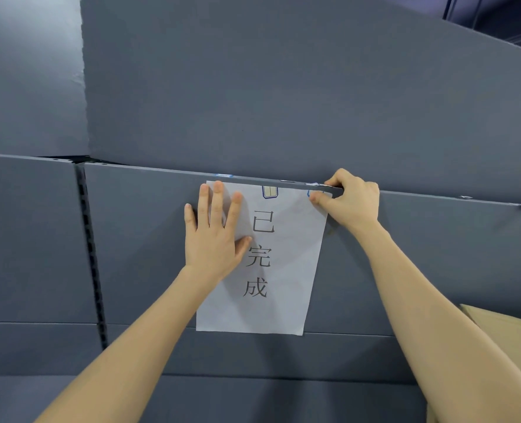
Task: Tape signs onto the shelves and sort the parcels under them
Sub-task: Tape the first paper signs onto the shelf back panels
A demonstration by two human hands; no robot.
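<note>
The sign [271, 270] hangs on the grey front of the shelf [149, 190], its top edge just under the shelf's lip. One strip of tape [270, 191] already holds the sign's top middle. The left hand [213, 230] lies flat and spread on the sign's upper left. The right hand [354, 203] pinches the sign's top right corner against the lip, probably fixing a second strip. A cardboard parcel [509, 331] waits to the sign's lower right, so sorting likely remains.
</note>
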